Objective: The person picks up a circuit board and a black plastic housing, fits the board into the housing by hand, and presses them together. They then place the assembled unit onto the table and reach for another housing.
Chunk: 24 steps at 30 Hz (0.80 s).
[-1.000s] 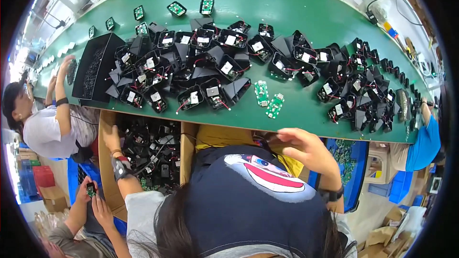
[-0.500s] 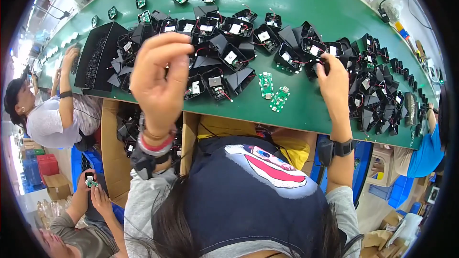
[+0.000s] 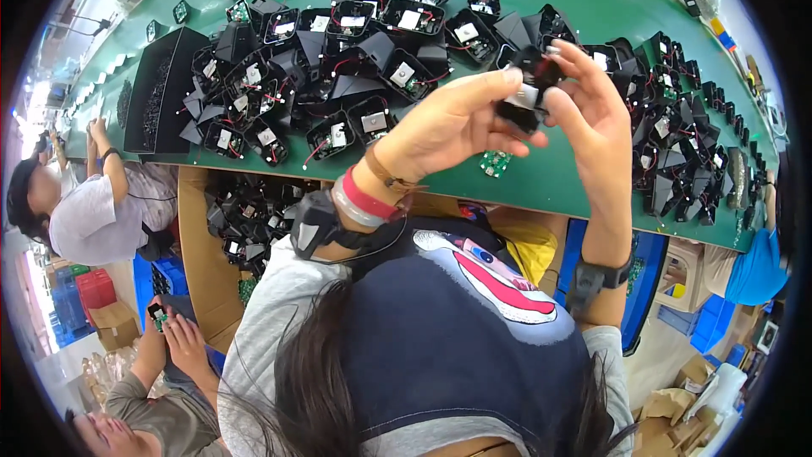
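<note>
Above the green surface (image 3: 592,0), both hands met around one small black housing (image 3: 526,101) with a pale label on its side. The left hand (image 3: 448,123) pinched it from the left with thumb and fingers, and the right hand (image 3: 592,110) curled over it from the right, fingertips touching its top. Beneath them one small green circuit board (image 3: 495,163) lay on the surface. A heap of like black housings (image 3: 338,51), too many to count, each showing a white square label, spread across the surface. A brown cardboard box (image 3: 199,228) holding more housings stood at the near left edge, and a black rectangular tray (image 3: 156,93) lay further left.
</note>
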{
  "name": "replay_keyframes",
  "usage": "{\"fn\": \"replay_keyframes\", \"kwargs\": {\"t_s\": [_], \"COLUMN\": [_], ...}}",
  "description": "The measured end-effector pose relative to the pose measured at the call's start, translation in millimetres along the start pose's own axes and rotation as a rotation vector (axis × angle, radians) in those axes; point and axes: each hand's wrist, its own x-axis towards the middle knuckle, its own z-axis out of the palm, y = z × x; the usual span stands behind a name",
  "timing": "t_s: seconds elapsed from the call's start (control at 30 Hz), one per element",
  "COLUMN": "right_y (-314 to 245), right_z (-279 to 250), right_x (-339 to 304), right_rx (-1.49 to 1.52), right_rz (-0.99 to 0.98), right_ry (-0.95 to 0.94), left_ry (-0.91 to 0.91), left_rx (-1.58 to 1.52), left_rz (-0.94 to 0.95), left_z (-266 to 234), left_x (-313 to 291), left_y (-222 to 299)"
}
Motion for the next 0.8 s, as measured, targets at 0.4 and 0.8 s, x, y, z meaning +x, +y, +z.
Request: {"fn": "replay_keyframes", "kwargs": {"t_s": [0.4, 0.8], "right_y": [59, -13], "right_z": [19, -11], "right_x": [-43, -27], "right_rx": [-0.862, 0.218], "right_rz": [-0.016, 0.04], "right_ry": [-0.028, 0.008], "left_ry": [0.289, 0.275], "left_rx": [0.137, 0.501], "left_rz": [0.148, 0.148], "left_z": [3, 23], "left_x": [-24, -14], "left_y": [2, -2]}}
